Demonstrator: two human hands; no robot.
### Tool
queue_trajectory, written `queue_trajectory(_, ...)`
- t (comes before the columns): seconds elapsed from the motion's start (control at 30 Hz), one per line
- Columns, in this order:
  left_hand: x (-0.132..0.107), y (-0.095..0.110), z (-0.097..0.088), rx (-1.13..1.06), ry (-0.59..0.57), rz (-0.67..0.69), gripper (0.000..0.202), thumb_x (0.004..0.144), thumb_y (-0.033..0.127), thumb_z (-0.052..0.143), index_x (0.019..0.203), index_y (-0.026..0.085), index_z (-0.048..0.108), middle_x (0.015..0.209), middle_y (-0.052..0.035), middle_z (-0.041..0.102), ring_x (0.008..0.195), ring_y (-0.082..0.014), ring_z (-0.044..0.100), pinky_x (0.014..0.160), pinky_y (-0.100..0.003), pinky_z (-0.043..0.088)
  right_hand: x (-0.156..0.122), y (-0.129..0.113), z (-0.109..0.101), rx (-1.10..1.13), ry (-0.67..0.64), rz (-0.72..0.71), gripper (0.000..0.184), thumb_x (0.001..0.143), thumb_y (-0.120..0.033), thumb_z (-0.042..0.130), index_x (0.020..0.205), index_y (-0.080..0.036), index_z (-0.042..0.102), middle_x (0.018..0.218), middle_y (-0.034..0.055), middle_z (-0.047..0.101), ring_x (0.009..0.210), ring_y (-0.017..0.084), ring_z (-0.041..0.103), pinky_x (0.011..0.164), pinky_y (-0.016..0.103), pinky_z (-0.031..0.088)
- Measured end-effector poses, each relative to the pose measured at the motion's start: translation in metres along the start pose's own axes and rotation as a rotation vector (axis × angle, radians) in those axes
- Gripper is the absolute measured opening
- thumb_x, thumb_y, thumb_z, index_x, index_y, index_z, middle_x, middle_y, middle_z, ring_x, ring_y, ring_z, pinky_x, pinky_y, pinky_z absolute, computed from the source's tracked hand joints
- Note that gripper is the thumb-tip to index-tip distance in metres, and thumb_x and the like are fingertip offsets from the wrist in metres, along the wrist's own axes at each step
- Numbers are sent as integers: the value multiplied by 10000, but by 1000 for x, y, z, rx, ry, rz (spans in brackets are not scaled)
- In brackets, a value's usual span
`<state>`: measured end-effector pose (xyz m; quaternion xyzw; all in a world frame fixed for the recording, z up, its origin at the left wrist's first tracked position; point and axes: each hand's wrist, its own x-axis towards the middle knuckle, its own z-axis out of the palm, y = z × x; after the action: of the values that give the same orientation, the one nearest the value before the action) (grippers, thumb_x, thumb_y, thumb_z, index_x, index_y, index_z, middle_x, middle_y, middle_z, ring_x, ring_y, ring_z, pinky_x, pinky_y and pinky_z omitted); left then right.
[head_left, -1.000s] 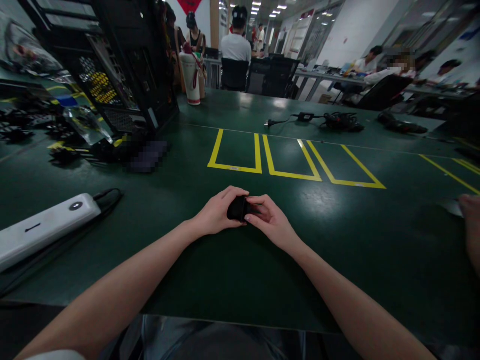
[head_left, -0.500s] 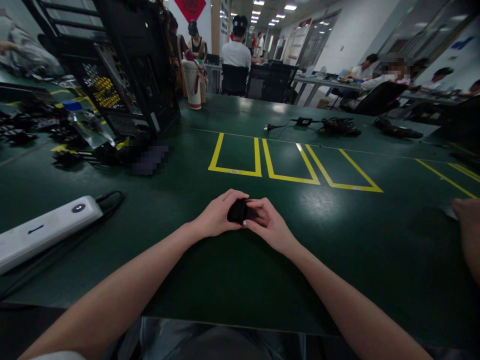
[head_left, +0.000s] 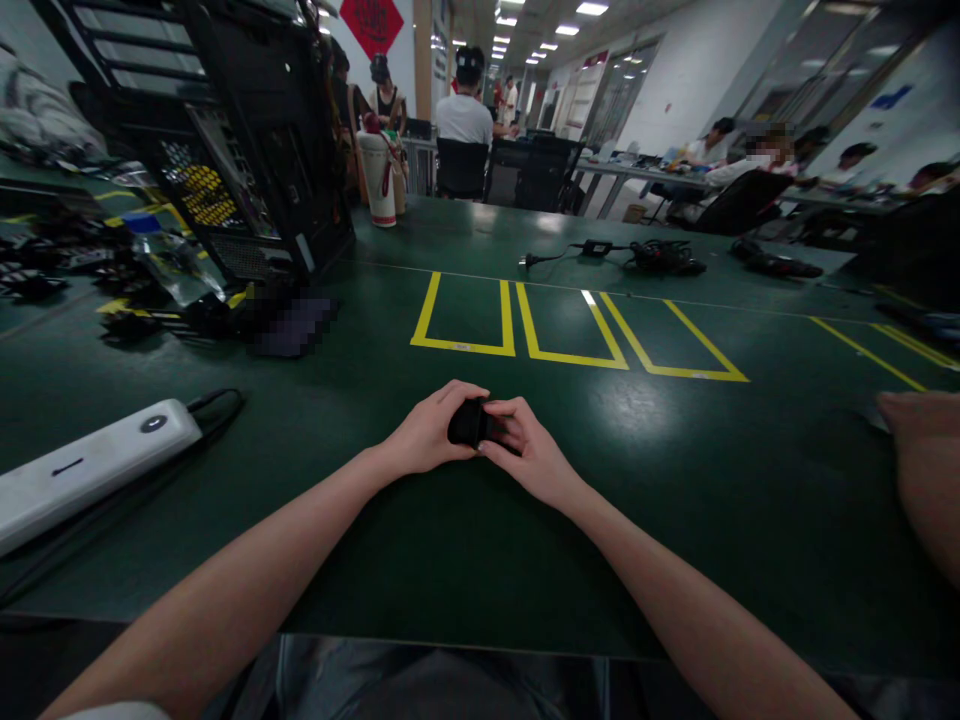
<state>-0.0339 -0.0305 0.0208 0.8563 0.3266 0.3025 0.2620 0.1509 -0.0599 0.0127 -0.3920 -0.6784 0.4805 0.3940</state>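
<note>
Just above the green tabletop [head_left: 480, 570], a small black object [head_left: 466, 424] sits between my two hands; its exact kind I cannot make out. My left hand [head_left: 427, 430] wraps round its left side, thumb below and fingers above. From the right, the fingertips and thumb of my right hand [head_left: 532, 455] pinch its other edge. Fingers cover much of it. Yellow tape outlines [head_left: 465, 348] lie on the table beyond my hands.
A white device with a round button [head_left: 97, 450] and a cable lies at left. Behind it are a black computer case [head_left: 262, 140], a plastic bottle [head_left: 172, 260] and a paper cup [head_left: 380, 180]. Black cables [head_left: 664, 256] lie farther back. Another person's hand [head_left: 926, 440] is at right.
The whole view has shifted slightly, so background things sit a little farther left. Both hands keep their hold on the black object, with hardly any change in finger position.
</note>
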Motion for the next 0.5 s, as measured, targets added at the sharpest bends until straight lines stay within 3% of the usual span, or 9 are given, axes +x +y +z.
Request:
queue_trajectory(0.17, 1, 1, 1, -2, 7, -11, 584, 666, 242, 698, 1162, 258, 389, 1142, -51, 484, 1044, -233, 511, 856, -414, 442, 3, 1, 2, 64, 15, 35, 193, 792, -234, 553, 962, -242, 463, 1018, 14, 538, 1007, 181, 582, 819, 368, 532)
queue_trajectory(0.33, 1, -1, 3, 9, 16, -19, 580, 658, 252, 705, 1149, 251, 396, 1128, -47, 489, 1030, -227, 518, 845, -407, 451, 3, 1, 1, 16, 26, 15, 335, 766, -196, 576, 1075, -243, 455, 1125, 35, 508, 1082, 185, 536, 925, 395, 466)
queue_trajectory(0.5, -1, -1, 5, 40, 31, -40, 582, 674, 276, 692, 1170, 233, 393, 1135, -52, 487, 1016, -216, 516, 837, -384, 453, -3, -2, 0, 64, -15, 4, 306, 745, -195, 602, 1018, -247, 474, 1120, 17, 510, 1083, 178, 538, 928, 385, 458)
